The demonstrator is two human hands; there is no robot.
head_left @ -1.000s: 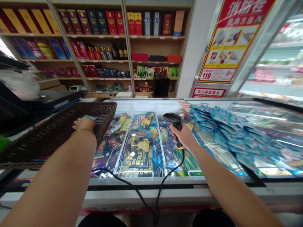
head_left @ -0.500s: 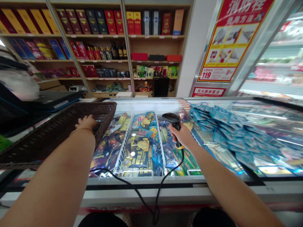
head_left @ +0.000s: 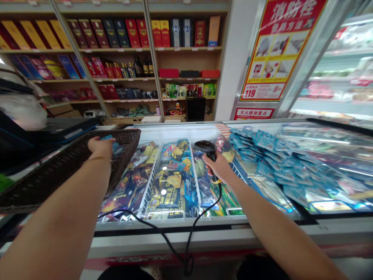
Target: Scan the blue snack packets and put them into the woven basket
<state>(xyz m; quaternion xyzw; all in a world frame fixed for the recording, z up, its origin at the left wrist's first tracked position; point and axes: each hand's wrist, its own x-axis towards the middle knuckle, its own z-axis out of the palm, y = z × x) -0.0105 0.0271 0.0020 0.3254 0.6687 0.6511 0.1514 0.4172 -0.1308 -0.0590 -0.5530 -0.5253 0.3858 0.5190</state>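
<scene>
The left hand (head_left: 100, 147) is inside the basket (head_left: 126, 157), its thumb across a blue packet (head_left: 116, 147) that shows on both sides of the thumb. Those fingers look closed on it, though the fingertips are hidden behind the hand. The right hand (head_left: 217, 166) has its fingers wrapped round the grip of the scanner (head_left: 205, 146), whose head sits above them; the cord (head_left: 220, 191) hangs below. Under these fingers lies the freezer (head_left: 136, 242), and well to their right a pile (head_left: 271, 155) of similar blue packets.

The packet is probably light, soft and a little slippery, best pinched flat near an edge between thumb and fingers. The scanner should be stiff and fairly light, best held by its grip below the head; the cord may tug.
</scene>
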